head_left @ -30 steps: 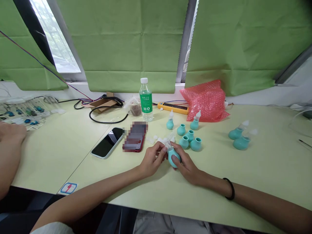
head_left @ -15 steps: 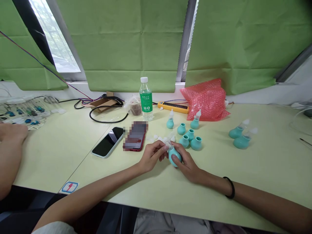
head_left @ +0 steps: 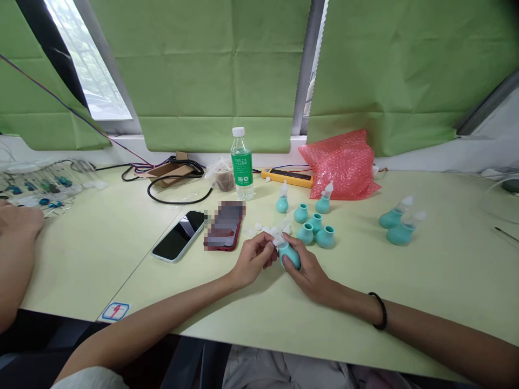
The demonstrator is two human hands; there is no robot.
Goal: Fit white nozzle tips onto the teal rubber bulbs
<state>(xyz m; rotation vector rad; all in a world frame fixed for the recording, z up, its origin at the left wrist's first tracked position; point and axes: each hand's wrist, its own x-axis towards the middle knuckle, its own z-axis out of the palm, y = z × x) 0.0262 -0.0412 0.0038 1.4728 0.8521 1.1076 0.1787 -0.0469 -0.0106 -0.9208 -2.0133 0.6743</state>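
Note:
My right hand (head_left: 310, 268) is wrapped round a teal rubber bulb (head_left: 290, 256), tilted with its neck toward the upper left. A clear, whitish plastic piece (head_left: 279, 237) sits at the neck. The closed fingers of my left hand (head_left: 254, 258) pinch at this clear piece. Just behind my hands lie small white parts (head_left: 259, 227), partly hidden. Several open teal bulbs (head_left: 325, 236) stand behind and to the right of my right hand. Two bulbs with clear tips (head_left: 283, 201) stand farther back.
Two more tipped bulbs (head_left: 400, 233) lean at the right. Left of my hands lie a red-edged phone (head_left: 225, 226) and a black-screened phone (head_left: 179, 236). Behind are a water bottle (head_left: 242, 167), a yellow power strip (head_left: 287, 177) and a red bubble-wrap bag (head_left: 344, 167). Another person's arm (head_left: 16, 254) rests far left.
The held bulb has tilted a little more, its neck toward my left hand, and my right thumb has shifted slightly left on it. My left hand has hardly moved.

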